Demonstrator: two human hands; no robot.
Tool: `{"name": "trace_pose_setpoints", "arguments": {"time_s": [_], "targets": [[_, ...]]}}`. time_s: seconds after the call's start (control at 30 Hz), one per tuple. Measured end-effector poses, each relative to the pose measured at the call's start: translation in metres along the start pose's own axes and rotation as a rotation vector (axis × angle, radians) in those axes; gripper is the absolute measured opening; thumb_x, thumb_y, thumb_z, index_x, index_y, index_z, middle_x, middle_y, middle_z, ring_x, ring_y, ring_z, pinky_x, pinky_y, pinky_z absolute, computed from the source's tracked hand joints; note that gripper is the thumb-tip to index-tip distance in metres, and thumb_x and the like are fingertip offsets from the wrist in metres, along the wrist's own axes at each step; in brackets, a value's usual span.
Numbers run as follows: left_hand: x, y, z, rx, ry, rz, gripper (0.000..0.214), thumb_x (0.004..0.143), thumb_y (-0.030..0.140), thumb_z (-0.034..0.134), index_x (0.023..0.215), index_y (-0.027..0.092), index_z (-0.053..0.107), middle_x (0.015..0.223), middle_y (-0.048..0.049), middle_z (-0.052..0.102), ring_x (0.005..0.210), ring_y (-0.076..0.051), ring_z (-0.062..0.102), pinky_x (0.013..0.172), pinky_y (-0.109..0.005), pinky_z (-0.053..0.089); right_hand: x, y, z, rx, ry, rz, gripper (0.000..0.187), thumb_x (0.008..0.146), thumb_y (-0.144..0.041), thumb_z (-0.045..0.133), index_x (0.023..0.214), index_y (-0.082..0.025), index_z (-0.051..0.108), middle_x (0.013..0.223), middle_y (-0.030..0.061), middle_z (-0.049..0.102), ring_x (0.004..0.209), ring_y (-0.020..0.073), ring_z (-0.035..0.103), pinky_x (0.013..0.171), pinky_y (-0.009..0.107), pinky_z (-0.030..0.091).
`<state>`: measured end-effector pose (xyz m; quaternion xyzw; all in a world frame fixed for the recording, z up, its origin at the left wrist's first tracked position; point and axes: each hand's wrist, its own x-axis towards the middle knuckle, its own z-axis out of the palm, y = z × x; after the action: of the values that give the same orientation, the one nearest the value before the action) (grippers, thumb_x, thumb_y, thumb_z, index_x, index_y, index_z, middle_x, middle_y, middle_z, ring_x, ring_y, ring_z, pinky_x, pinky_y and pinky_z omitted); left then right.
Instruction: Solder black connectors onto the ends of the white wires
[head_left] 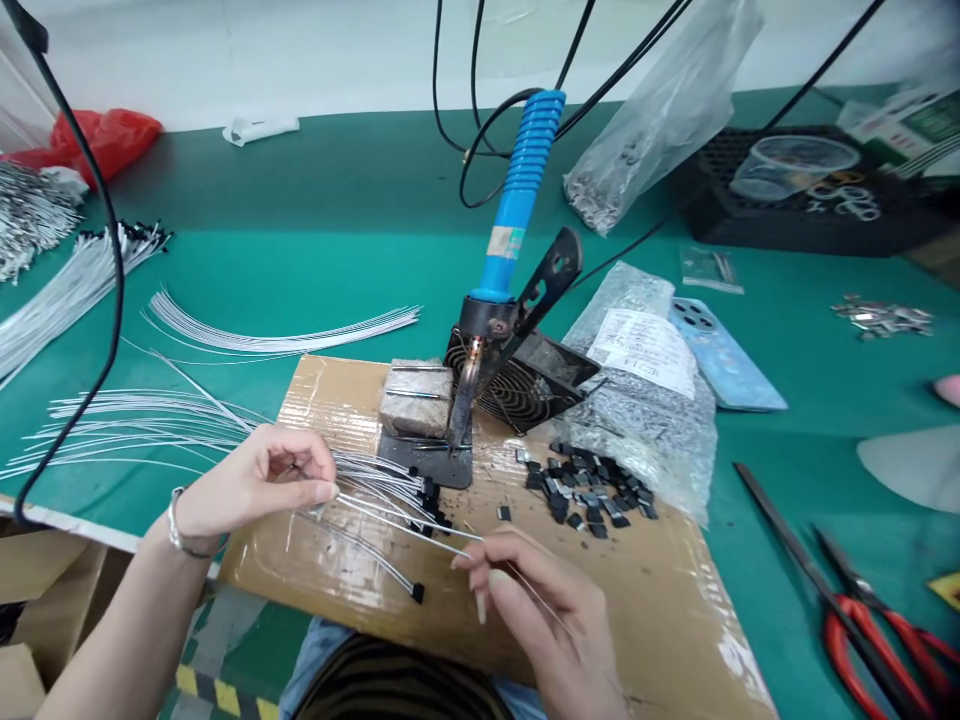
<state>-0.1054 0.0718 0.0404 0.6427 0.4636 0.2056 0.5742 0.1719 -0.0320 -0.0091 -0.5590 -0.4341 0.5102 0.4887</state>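
Observation:
My left hand (255,480) is closed around a bundle of thin white wires (375,485), some ending in small black parts. My right hand (544,605) pinches a single thin wire (420,528) that runs from the bundle. Both hands hover over a taped cardboard sheet (660,610). Just beyond them a blue-handled soldering iron (517,200) leans in a black stand, tip down beside a grey sponge block (416,398). A heap of small black components (589,490) lies on the cardboard to the right.
More white wires (277,335) fan out on the green table (337,220) at left. A small fan (525,385), plastic bags of parts (645,400), a phone (720,350) and red-handled scissors (870,620) lie right. Black cables hang overhead.

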Motion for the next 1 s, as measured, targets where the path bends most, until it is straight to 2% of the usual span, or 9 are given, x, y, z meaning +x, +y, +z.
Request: {"name": "trace_pose_setpoints", "arguments": {"time_s": [0.2, 0.47, 0.6, 0.67, 0.73, 0.77, 0.87, 0.93, 1.0], "targets": [[-0.003, -0.005, 0.0, 0.008, 0.008, 0.027, 0.014, 0.089, 0.02, 0.076, 0.075, 0.017, 0.073, 0.094, -0.0082, 0.072, 0.073, -0.016, 0.062, 0.063, -0.027, 0.046, 0.007, -0.002, 0.009, -0.004, 0.03, 0.034, 0.03, 0.089, -0.041, 0.079, 0.068, -0.021, 0.072, 0.067, -0.0009, 0.062, 0.055, 0.0129, 0.048, 0.052, 0.026, 0.038], [-0.004, -0.011, -0.003, -0.034, -0.051, 0.044, 0.015, 0.09, 0.02, 0.075, 0.076, 0.017, 0.071, 0.09, -0.0077, 0.072, 0.077, -0.018, 0.063, 0.066, -0.028, 0.048, 0.007, -0.004, 0.009, -0.014, 0.085, 0.045, 0.034, 0.087, -0.041, 0.082, 0.061, -0.022, 0.068, 0.06, -0.0021, 0.059, 0.058, 0.0145, 0.049, 0.059, 0.028, 0.042], [-0.007, -0.005, -0.003, 0.075, -0.051, 0.044, 0.012, 0.094, 0.023, 0.072, 0.082, 0.019, 0.072, 0.088, -0.006, 0.073, 0.078, -0.019, 0.065, 0.069, -0.029, 0.049, 0.006, -0.003, 0.008, -0.059, 0.071, -0.018, 0.034, 0.091, -0.039, 0.078, 0.063, -0.022, 0.067, 0.061, -0.0016, 0.058, 0.059, 0.0154, 0.05, 0.059, 0.028, 0.041], [-0.009, 0.002, 0.007, 0.188, -0.018, 0.03, 0.008, 0.094, 0.025, 0.074, 0.1, 0.02, 0.077, 0.092, -0.0057, 0.076, 0.08, -0.019, 0.067, 0.073, -0.03, 0.051, 0.006, -0.002, 0.009, -0.077, 0.054, -0.061, 0.033, 0.093, -0.037, 0.077, 0.064, -0.022, 0.067, 0.062, -0.0014, 0.058, 0.059, 0.0153, 0.05, 0.058, 0.028, 0.04], [-0.01, 0.01, 0.026, 0.282, 0.0, 0.012, 0.029, 0.093, 0.029, 0.076, 0.122, 0.022, 0.075, 0.101, -0.0061, 0.079, 0.078, -0.02, 0.068, 0.073, -0.032, 0.052, 0.006, 0.0, 0.011, -0.093, 0.041, -0.105, 0.033, 0.094, -0.034, 0.076, 0.065, -0.022, 0.067, 0.062, -0.0017, 0.058, 0.059, 0.015, 0.05, 0.058, 0.028, 0.04], [-0.01, 0.014, 0.038, 0.316, -0.022, 0.003, 0.032, 0.096, 0.032, 0.074, 0.127, 0.024, 0.073, 0.102, -0.0059, 0.079, 0.077, -0.02, 0.068, 0.074, -0.033, 0.053, 0.006, 0.0, 0.013, -0.102, 0.036, -0.127, 0.032, 0.094, -0.033, 0.076, 0.066, -0.022, 0.067, 0.062, -0.0019, 0.058, 0.059, 0.0147, 0.051, 0.058, 0.027, 0.039], [-0.005, 0.02, 0.075, 0.366, -0.011, 0.035, 0.022, 0.103, 0.032, 0.062, 0.118, 0.023, 0.075, 0.095, -0.0062, 0.079, 0.082, -0.023, 0.069, 0.081, -0.035, 0.052, 0.005, 0.002, 0.017, -0.125, 0.04, -0.178, 0.028, 0.096, -0.03, 0.074, 0.07, -0.022, 0.069, 0.064, -0.0027, 0.059, 0.059, 0.0137, 0.052, 0.058, 0.026, 0.039], [-0.001, 0.019, 0.093, 0.354, 0.03, 0.057, 0.021, 0.105, 0.029, 0.055, 0.1, 0.021, 0.074, 0.087, -0.0063, 0.077, 0.08, -0.023, 0.066, 0.075, -0.034, 0.049, 0.005, 0.003, 0.018, -0.128, 0.055, -0.19, 0.027, 0.097, -0.03, 0.074, 0.071, -0.022, 0.07, 0.065, -0.0029, 0.06, 0.06, 0.0134, 0.053, 0.058, 0.026, 0.039], [0.003, 0.017, 0.102, 0.314, 0.068, 0.035, 0.022, 0.103, 0.029, 0.056, 0.09, 0.021, 0.072, 0.075, -0.0038, 0.071, 0.073, -0.021, 0.061, 0.067, -0.031, 0.044, 0.005, 0.004, 0.018, -0.121, 0.066, -0.18, 0.027, 0.097, -0.03, 0.074, 0.071, -0.022, 0.07, 0.065, -0.0026, 0.06, 0.06, 0.0137, 0.053, 0.058, 0.026, 0.038]]}}
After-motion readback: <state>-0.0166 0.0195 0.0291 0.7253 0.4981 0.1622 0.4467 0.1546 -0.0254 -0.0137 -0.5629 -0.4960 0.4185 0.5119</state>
